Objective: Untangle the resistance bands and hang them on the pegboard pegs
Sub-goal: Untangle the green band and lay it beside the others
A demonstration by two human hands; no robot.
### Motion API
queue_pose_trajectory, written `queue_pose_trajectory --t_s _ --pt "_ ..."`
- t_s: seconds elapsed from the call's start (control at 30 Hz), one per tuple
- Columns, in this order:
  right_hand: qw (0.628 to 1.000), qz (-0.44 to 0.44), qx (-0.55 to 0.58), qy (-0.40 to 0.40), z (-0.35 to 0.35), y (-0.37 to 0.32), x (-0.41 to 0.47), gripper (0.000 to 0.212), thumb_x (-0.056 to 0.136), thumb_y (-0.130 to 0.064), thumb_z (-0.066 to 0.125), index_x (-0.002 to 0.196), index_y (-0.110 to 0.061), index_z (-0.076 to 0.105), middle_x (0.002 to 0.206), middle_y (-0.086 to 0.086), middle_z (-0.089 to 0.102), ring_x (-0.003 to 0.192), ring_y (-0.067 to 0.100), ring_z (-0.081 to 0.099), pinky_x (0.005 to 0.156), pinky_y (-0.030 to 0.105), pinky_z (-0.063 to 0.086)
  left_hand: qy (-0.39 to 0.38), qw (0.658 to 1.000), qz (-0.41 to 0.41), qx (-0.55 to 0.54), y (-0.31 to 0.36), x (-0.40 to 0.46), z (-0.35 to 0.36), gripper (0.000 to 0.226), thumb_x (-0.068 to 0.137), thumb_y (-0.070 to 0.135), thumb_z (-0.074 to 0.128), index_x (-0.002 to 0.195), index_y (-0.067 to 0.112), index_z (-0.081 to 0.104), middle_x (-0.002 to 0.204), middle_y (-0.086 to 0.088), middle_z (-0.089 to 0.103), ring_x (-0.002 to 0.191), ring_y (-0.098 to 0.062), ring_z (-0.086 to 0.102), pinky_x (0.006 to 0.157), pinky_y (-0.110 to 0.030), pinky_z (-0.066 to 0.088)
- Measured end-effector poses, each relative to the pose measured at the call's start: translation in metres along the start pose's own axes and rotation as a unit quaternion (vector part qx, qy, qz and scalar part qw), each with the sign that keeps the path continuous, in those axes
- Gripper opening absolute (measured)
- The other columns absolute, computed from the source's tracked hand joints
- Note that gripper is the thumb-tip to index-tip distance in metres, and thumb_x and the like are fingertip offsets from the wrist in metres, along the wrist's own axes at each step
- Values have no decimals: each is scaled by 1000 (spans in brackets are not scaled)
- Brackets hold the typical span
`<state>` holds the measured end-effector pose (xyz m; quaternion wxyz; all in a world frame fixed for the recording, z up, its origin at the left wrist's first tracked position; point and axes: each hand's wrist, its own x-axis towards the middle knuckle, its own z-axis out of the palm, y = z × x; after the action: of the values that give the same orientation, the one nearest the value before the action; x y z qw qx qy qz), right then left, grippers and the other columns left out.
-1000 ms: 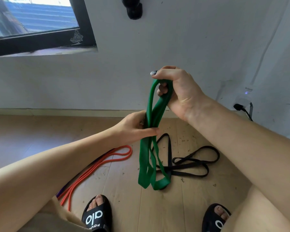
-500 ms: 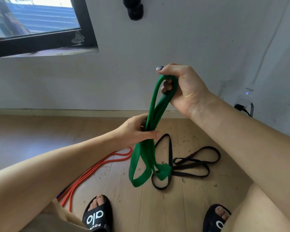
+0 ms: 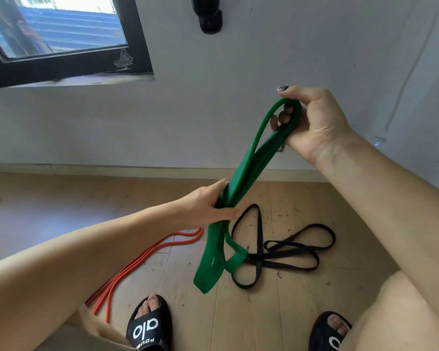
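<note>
Both hands grip the green band (image 3: pixel 249 168): right hand (image 3: pixel 312 122) above, left hand (image 3: pixel 208 206) below.

The orange band (image 3: pixel 147 259) runs under the left forearm, its far end hidden.

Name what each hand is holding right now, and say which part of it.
Both hold the green band. The right hand grips its top loop; the left hand grips the gathered strands at mid-length.
</note>
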<state>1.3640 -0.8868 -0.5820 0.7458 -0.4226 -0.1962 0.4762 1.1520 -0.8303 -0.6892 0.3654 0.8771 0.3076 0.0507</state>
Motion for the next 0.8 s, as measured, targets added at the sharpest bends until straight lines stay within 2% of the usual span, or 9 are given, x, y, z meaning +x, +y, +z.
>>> queue_pose_trajectory --t_s 0.17,0.27,0.3,0.37,0.43,0.5,0.53,0.67,0.8 --pt "979 70 -188 25 -36 2 16 10 98 -23 63 93 -14 63 74 2 52 65 14 54 90 37 50 1 1000 -7 -21 7 -6 -11 20 99 28 63 98 14 48 95 -14 71 84 -28 74 76 -51 61" --pt "871 1 -487 56 -47 14 19 43 95 -35 66 132 -15 52 107 3 59 99 17 59 99 41 47 1 998 -27 -62 10 -12 -18 15 99 25 63 106 15 54 87 -4 72 74 -12 73 69 -36 60" --pt "846 -63 -528 28 -41 16 13 51 93 -36 68 137 -20 49 114 0 58 106 16 58 100 39 45 5 998 -26 -57 12 -12 -19 15 98 26 63 106 16 56 84 0 69 69 -7 69 65 -29 55" --pt "810 -131 -555 -135 -25 25 -6 61 87 -37 70 144 -29 46 130 -6 57 123 12 52 106 36 41 7 998 -21 -55 15 -11 -21 14 97 28 65 103 18 58 82 0 66 65 -9 65 61 -23 50" --pt "714 -88 -626 -302 -12 44 -25 80 84 -33 75 153 -35 35 143 -13 50 134 7 42 110 33 35 -12 999 -14 -41 20 -11 -21 18 95 27 67 108 17 60 88 -6 70 72 -22 67 62 -27 51" --pt "606 -78 -705 -359 -10 73 -36 103 73 -30 80 157 -35 21 145 -9 48 134 13 42 112 35 38 -28 999 -4 -38 20 -14 -22 20 93 24 69 110 20 62 88 1 73 75 -19 69 70 -32 57" --pt "590 -79 -720 -357 -12 86 -39 108 69 -27 81 156 -37 17 140 -6 51 129 17 48 109 37 44 -27 999 1 -37 18 -15 -24 16 92 24 70 105 23 63 83 6 73 72 -14 69 71 -34 58" --pt "674 -43 -669 -310 -17 104 -39 75 79 -13 68 140 -36 32 108 2 65 93 21 66 82 47 58 -31 999 6 8 9 -21 -35 23 87 27 78 104 23 64 84 1 70 70 -15 66 65 -33 55" --pt "682 -85 -662 -298 -4 93 -33 44 87 -9 61 125 -23 45 89 6 63 73 23 62 63 38 50 -20 997 -17 77 -8 -29 -45 41 72 33 84 100 19 58 83 -5 65 68 -20 63 66 -43 56"
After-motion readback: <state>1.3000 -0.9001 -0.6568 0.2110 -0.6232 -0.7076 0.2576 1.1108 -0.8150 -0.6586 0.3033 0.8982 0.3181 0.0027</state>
